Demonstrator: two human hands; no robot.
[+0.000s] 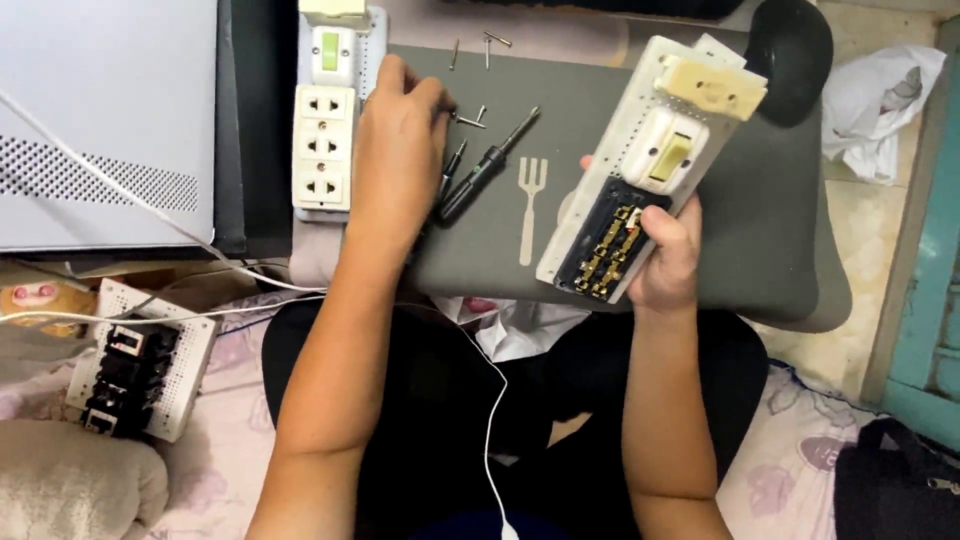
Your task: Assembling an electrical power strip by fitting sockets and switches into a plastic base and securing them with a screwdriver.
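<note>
In the right half of the frame my right hand [668, 262] was clamped around the lower end of an opened power strip [650, 165], thumb over the exposed brass contacts, tilting it up off the grey mat [770, 230] so the open back faced me; its cream switch block sat toward the upper end. My left hand [398, 160] reached to the upper middle of the frame, fingers pinched together over loose screws [467, 120] lying on the mat, though I could not tell whether one was actually gripped. Just beside that hand lay a black-handled screwdriver [487, 165], within easy reach. Further left, a white three-socket strip [324, 130] rested flat against the mat's edge. In the lower left lay another opened socket board [140, 370] with black inserts, set aside on the bedding.
</note>
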